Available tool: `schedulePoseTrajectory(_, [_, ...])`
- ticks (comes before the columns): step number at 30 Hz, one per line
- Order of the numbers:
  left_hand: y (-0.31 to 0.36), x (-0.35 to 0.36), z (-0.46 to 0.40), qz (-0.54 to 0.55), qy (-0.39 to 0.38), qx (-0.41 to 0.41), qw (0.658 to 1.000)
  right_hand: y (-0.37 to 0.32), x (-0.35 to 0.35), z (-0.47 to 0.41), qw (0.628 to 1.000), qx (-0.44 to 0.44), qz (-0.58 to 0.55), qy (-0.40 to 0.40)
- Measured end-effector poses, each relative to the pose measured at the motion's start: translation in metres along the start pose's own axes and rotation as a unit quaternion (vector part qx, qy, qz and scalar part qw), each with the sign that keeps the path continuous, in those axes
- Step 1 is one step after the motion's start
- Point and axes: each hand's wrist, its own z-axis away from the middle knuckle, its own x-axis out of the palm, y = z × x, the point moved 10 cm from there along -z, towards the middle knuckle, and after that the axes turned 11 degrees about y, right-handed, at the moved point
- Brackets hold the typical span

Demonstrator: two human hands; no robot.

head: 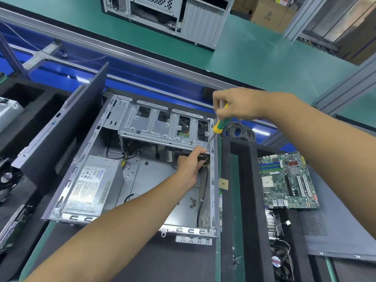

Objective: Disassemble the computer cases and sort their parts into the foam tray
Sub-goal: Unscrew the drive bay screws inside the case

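Cardboard boxes [270,14] stand beyond the green bench [254,55].

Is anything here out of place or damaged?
One oddity: a loose processor chip lies on the green strip between the open computer case and the foam tray, not in a compartment. No damage is visible.

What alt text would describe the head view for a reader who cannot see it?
A person's right hand drives a green-and-yellow screwdriver into a screw on the drive cage of an open computer case, while the left hand grips cables beneath it. A motherboard lies in the foam tray alongside.
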Motion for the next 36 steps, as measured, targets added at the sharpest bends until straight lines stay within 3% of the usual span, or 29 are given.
schedulePoseTrajectory(4, [0.000, -0.001, 0.001, 0.003, 0.004, -0.004, 1.000, -0.008, -0.002, -0.007, 0.993, -0.045, 0.110, 0.015])
schedulePoseTrajectory(10, [0.001, -0.003, 0.003, -0.004, 0.009, -0.005, 1.000, -0.010, 0.004, -0.003, 0.995, 0.003, -0.093, -0.032])
schedulePoseTrajectory(12, [0.001, -0.003, 0.003, -0.003, 0.012, -0.006, 1.000, -0.009, 0.004, 0.000, 0.993, 0.006, -0.112, -0.028])
schedulePoseTrajectory(23, [0.002, -0.003, 0.010, -0.011, 0.019, -0.008, 1.000, 0.004, -0.005, -0.008, 0.997, 0.014, 0.077, 0.010])
schedulePoseTrajectory(32, [0.001, -0.003, 0.007, -0.023, 0.007, -0.010, 1.000, 0.008, 0.000, -0.010, 0.994, 0.024, -0.104, -0.019])
schedulePoseTrajectory(36, [0.004, -0.005, 0.008, -0.012, 0.013, 0.000, 1.000, -0.008, 0.005, -0.002, 0.996, -0.011, -0.069, -0.060])
